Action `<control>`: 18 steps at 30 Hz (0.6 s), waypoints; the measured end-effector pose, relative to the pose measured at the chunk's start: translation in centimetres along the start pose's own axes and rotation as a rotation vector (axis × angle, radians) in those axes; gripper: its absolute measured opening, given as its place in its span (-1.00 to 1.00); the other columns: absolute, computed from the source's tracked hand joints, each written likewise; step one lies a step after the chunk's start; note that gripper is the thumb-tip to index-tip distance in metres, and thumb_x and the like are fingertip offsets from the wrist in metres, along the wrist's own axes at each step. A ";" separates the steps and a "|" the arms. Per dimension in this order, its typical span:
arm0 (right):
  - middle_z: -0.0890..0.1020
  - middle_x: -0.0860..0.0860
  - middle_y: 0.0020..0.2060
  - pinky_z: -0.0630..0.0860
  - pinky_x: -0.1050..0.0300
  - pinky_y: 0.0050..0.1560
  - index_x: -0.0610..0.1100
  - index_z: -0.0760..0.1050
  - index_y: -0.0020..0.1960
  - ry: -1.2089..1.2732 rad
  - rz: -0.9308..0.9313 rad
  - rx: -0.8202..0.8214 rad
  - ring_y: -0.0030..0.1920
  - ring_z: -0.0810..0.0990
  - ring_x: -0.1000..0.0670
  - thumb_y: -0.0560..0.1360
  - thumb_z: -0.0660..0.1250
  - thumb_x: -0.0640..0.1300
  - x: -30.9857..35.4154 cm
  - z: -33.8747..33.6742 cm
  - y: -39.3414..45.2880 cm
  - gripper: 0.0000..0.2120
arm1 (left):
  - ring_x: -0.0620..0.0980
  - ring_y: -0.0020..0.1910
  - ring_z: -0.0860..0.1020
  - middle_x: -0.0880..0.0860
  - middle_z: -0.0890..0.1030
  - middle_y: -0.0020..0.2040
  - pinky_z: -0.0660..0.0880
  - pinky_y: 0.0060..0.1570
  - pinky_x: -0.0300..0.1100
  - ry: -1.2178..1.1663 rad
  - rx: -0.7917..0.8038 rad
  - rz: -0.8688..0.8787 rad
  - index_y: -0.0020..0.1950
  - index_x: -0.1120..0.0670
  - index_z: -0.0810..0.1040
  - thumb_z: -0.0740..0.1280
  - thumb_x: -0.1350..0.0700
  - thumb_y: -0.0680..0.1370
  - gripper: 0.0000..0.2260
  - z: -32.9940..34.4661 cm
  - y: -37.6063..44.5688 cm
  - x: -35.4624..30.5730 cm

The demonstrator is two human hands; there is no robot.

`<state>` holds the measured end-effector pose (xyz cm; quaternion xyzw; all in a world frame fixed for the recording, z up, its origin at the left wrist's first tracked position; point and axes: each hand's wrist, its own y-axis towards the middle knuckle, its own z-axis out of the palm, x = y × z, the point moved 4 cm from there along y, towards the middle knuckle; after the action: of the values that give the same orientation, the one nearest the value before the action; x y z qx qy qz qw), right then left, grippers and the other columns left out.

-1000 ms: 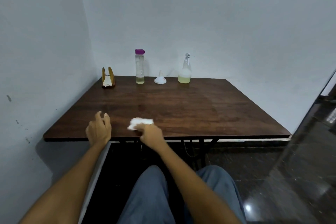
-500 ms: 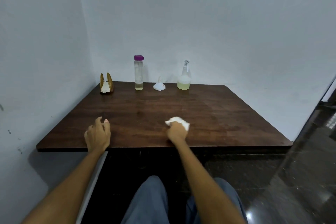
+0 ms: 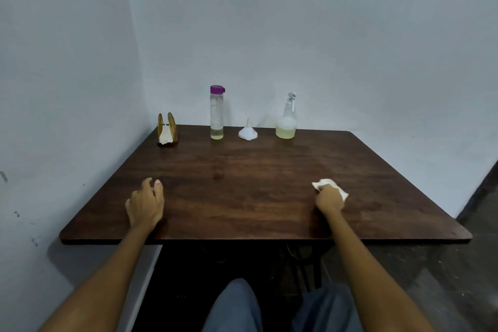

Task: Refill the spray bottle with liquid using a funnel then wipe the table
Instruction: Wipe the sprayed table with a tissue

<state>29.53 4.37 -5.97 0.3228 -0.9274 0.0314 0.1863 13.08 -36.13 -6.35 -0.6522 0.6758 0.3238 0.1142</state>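
Head view: dark wood-grain table (image 3: 242,197) sitting in a corner of pale walls. Spray bottle (image 3: 286,119), clear with a white trigger head and pale yellow liquid filling its lower part, standing upright at the far edge. White funnel (image 3: 248,132) lying mouth-down just left of it. Tall clear bottle (image 3: 217,113) with purple cap standing further left, little liquid showing at its base. Napkin holder (image 3: 167,129) occupying the far left corner. Right hand (image 3: 329,199) gripping a crumpled white tissue (image 3: 323,184) against the table. Left hand (image 3: 145,203) resting relaxed, holding nothing.
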 end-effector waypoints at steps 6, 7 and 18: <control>0.52 0.10 0.18 0.41 0.26 0.05 0.14 0.38 0.36 -0.198 0.133 0.123 0.12 0.57 0.08 0.52 0.22 -0.09 4.0 0.5 4.8 -0.58 | 0.22 0.24 0.49 0.24 0.55 0.21 0.32 0.27 0.13 -0.003 0.100 -0.095 0.43 0.16 0.30 -0.05 -0.10 0.65 -0.52 1.7 5.7 0.1; 0.51 0.11 0.21 0.42 0.25 0.09 0.16 0.34 0.39 -0.192 0.114 0.145 0.15 0.56 0.07 0.52 0.20 -0.07 5.7 0.5 5.8 -0.55 | 0.22 0.24 0.49 0.23 0.55 0.21 0.33 0.27 0.13 -0.009 0.102 -0.113 0.42 0.16 0.31 -0.06 -0.11 0.65 -0.51 2.0 6.8 0.3; 0.40 -0.07 0.40 0.23 0.10 0.44 -0.12 0.37 0.40 0.009 -0.552 0.299 0.41 0.35 -0.07 0.61 0.11 -0.17 31.7 10.3 -0.2 -0.63 | 0.17 0.28 0.45 0.11 0.67 0.05 0.15 0.36 0.12 -0.177 -0.007 -0.256 0.34 0.17 0.40 -0.05 -0.06 0.65 -0.56 4.5 12.1 1.3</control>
<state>3.43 -16.22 -4.00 0.5859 -0.7891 0.1173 0.1423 0.16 -35.29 -7.06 -0.7022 0.5733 0.3654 0.2115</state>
